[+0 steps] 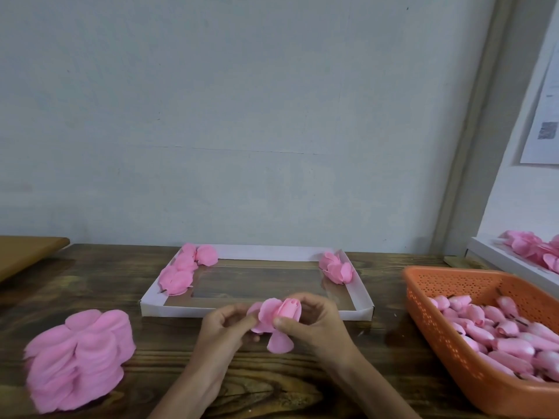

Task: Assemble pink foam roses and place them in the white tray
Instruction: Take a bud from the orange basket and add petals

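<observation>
Petals (279, 343) of the half-made rose (269, 316) may slip off the bud (289, 308) if either pinch loosens. Left hand (223, 328) and right hand (320, 325) both hold it with curled fingers (286, 322), above the counter (302, 388), just before the white tray (181, 309).

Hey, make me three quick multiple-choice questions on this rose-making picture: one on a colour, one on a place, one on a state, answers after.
1. What colour is the basket holding the buds? A blue; B orange; C green.
2. Where is the petal stack relative to the white tray? A inside it; B behind it; C on the table, to its front left.
3. How is the unfinished rose? A pinched between left hand and right hand; B lying in the tray; C dropped in the basket.
Answers: 1 B, its perforated wall is orange; 2 C, it stands on the wood outside the tray; 3 A, fingers of both curl round it.
</observation>
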Demonstrator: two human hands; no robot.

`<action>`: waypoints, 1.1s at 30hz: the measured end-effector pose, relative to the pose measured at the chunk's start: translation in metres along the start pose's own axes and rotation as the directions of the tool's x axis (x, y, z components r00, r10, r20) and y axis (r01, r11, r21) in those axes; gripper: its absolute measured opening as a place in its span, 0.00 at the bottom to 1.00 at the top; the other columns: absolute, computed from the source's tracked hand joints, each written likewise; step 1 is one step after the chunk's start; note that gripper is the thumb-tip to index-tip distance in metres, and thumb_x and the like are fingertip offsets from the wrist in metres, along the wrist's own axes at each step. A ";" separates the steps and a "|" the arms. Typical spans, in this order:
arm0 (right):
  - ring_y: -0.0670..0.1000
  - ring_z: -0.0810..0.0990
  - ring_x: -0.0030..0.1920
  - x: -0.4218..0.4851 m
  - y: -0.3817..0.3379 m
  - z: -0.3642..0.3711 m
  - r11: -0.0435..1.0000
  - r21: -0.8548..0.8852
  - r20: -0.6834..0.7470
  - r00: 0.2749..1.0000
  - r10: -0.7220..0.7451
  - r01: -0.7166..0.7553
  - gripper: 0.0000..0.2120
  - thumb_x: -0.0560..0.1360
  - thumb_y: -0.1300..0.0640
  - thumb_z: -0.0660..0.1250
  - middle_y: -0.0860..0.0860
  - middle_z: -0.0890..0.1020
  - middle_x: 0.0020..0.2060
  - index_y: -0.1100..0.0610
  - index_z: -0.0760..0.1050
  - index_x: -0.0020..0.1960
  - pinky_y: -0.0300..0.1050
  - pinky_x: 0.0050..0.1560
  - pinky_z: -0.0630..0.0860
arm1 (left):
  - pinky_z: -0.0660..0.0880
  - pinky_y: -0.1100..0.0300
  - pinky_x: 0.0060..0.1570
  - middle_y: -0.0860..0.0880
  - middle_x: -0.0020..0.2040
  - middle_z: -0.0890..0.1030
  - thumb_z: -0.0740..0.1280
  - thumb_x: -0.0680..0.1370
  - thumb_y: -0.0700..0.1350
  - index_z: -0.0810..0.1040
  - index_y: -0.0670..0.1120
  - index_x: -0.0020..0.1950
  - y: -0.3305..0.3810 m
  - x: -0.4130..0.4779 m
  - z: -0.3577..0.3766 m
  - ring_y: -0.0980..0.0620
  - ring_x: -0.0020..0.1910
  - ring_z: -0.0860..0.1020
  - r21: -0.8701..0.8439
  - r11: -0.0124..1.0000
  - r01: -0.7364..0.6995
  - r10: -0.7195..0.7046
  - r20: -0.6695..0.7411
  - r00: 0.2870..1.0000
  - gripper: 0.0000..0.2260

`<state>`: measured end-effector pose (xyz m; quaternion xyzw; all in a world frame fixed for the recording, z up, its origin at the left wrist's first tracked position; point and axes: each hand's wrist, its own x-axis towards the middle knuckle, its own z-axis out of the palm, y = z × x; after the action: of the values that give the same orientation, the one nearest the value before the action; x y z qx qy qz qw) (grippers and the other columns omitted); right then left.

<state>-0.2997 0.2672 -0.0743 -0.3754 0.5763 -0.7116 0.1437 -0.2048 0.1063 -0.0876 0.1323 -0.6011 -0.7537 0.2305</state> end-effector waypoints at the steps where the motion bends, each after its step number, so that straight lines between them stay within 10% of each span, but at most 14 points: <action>1: 0.52 0.87 0.47 -0.001 -0.001 0.003 1.000 -0.002 0.003 1.000 -0.004 0.004 0.09 0.70 0.58 0.81 0.57 0.88 0.47 0.57 0.85 0.48 0.41 0.47 0.81 | 0.81 0.52 0.47 0.38 0.47 0.87 0.81 0.66 0.47 0.89 0.42 0.49 -0.001 0.000 0.000 0.44 0.45 0.83 0.004 1.000 -0.022 0.022 0.002 1.000 0.15; 9: 0.55 0.87 0.47 -0.006 -0.009 0.018 1.000 -0.026 -0.045 0.999 0.000 -0.001 0.08 0.69 0.55 0.81 0.58 0.88 0.46 0.54 0.86 0.47 0.47 0.49 0.82 | 0.82 0.53 0.41 0.38 0.44 0.86 0.77 0.71 0.44 0.87 0.40 0.42 -0.001 0.001 0.002 0.42 0.45 0.85 -0.190 0.982 -0.020 0.030 0.049 0.998 0.07; 14: 0.52 0.85 0.45 -0.013 -0.009 0.032 1.000 -0.014 -0.012 1.000 0.026 -0.026 0.07 0.70 0.60 0.80 0.58 0.88 0.45 0.59 0.86 0.47 0.47 0.49 0.81 | 0.79 0.50 0.44 0.37 0.39 0.81 0.68 0.78 0.58 0.81 0.41 0.34 -0.001 -0.002 0.007 0.43 0.42 0.81 -0.238 0.971 -0.028 0.003 -0.102 0.995 0.22; 24: 0.52 0.87 0.46 -0.011 -0.014 0.037 0.999 0.050 -0.141 0.990 -0.010 0.017 0.14 0.66 0.53 0.80 0.57 0.88 0.45 0.59 0.86 0.47 0.45 0.48 0.82 | 0.81 0.48 0.46 0.37 0.53 0.86 0.61 0.84 0.50 0.87 0.39 0.51 0.001 0.005 0.002 0.42 0.48 0.87 -0.486 0.855 0.183 -0.207 0.005 0.978 0.20; 27: 0.52 0.85 0.47 -0.010 -0.017 0.026 0.992 0.114 -0.118 0.991 0.070 -0.057 0.10 0.71 0.56 0.78 0.57 0.88 0.46 0.60 0.85 0.48 0.43 0.49 0.80 | 0.79 0.46 0.58 0.36 0.61 0.84 0.66 0.80 0.46 0.82 0.36 0.64 -0.002 0.006 0.001 0.39 0.58 0.84 -0.380 0.907 0.181 -0.180 0.036 0.983 0.18; 30: 0.53 0.83 0.47 -0.011 -0.016 0.027 0.979 0.155 0.023 0.991 0.129 -0.131 0.05 0.74 0.59 0.76 0.57 0.86 0.46 0.59 0.85 0.48 0.46 0.50 0.80 | 0.83 0.54 0.43 0.40 0.49 0.88 0.74 0.72 0.49 0.88 0.40 0.51 0.003 0.006 0.006 0.43 0.47 0.87 -0.337 0.927 0.165 -0.155 0.057 0.986 0.15; 33: 0.54 0.86 0.48 -0.013 -0.015 0.032 0.998 -0.018 0.079 0.995 0.063 -0.062 0.06 0.73 0.61 0.78 0.55 0.88 0.47 0.57 0.86 0.50 0.47 0.51 0.83 | 0.82 0.51 0.52 0.39 0.48 0.85 0.88 0.53 0.52 0.87 0.37 0.50 0.006 0.003 0.006 0.42 0.46 0.86 -0.469 0.814 0.342 -0.267 0.220 0.938 0.32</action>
<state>-0.2645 0.2571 -0.0631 -0.3862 0.5872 -0.6867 0.1857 -0.2093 0.1084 -0.0805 0.1077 -0.3708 -0.9181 0.0890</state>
